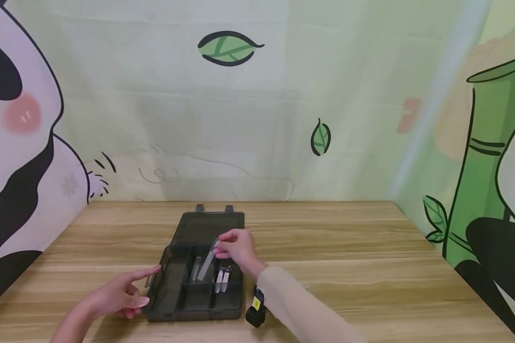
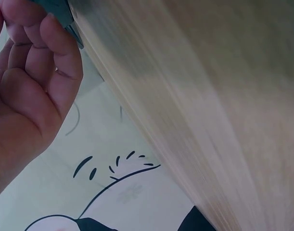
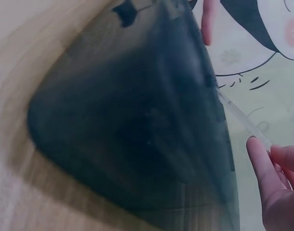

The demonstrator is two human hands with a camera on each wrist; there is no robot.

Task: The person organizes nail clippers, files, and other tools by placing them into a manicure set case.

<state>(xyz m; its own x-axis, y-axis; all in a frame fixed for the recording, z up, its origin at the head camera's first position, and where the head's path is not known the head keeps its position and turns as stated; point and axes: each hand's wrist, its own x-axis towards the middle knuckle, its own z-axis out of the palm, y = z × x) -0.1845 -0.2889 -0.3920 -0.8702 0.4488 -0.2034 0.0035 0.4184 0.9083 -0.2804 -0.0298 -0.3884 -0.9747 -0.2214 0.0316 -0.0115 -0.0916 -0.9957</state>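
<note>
A dark translucent divided box [image 1: 167,286] lies on the table with its lid [image 1: 210,226] folded back. Between thumb and fingers my right hand [image 1: 238,247] pinches a thin clear plastic strip [image 1: 207,267], slanted over a middle compartment. In the right wrist view the same strip [image 3: 245,119] sticks out past the box's side. Another clear strip [image 1: 196,269] leans in that compartment, and small shiny clear pieces [image 1: 223,280] stand in the one to its right. My left hand [image 1: 113,295] touches the box's left side, index finger straight, lower fingers bent.
The wood-grain table [image 1: 326,247] runs back to a printed cloth [image 1: 347,71] with pandas and bamboo. A black device with a yellow label [image 1: 256,307] sits by the right sleeve [image 1: 296,297], close to the box's right side.
</note>
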